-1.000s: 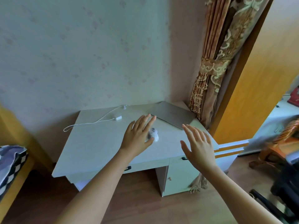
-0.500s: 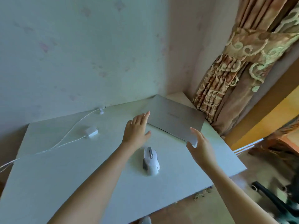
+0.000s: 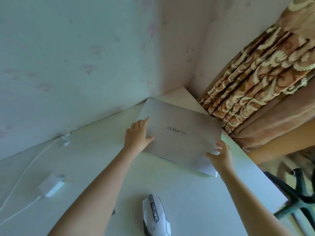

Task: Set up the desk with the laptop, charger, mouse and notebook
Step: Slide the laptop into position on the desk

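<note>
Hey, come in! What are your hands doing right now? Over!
Left hand flat on closed laptop. Right hand grips its near corner. Mouse and charger lie clear.

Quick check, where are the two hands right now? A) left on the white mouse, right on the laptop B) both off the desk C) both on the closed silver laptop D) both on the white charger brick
C: the left hand lies on the lid of the closed silver laptop, the right hand holds its near right corner; the white mouse sits untouched.
</note>
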`<action>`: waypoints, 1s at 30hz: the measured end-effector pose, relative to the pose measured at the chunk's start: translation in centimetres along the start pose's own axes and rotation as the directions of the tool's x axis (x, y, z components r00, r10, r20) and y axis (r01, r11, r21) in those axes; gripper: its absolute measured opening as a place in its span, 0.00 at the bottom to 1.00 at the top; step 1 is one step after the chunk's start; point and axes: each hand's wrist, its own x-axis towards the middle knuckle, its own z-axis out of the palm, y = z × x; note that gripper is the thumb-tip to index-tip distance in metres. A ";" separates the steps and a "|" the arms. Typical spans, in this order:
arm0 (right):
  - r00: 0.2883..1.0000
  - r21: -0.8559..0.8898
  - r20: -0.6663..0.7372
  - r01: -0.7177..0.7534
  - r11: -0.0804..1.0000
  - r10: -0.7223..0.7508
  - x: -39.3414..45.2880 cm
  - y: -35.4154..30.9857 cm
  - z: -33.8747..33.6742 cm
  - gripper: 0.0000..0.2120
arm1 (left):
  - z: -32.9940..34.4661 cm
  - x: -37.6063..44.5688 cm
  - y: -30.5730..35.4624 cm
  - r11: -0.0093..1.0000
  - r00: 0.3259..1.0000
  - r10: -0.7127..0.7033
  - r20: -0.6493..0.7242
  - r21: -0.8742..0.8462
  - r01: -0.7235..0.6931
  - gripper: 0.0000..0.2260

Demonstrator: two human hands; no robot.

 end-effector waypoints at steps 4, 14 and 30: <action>0.998 -0.028 -0.035 -0.057 0.998 0.056 2.3 0.6 0.6 0.34 | 0.4 2.5 -1.1 0.998 0.992 -0.054 0.114 -0.011 0.055 0.43; 0.956 0.255 0.001 -0.283 0.925 0.292 5.2 0.0 0.9 0.45 | 1.2 4.9 -2.2 0.898 0.975 -0.180 0.130 -0.382 0.217 0.60; 0.981 0.412 0.039 -0.191 0.891 0.192 0.9 -2.4 2.6 0.35 | -0.6 -0.7 -7.4 0.645 0.925 -0.344 0.159 -0.676 0.356 0.52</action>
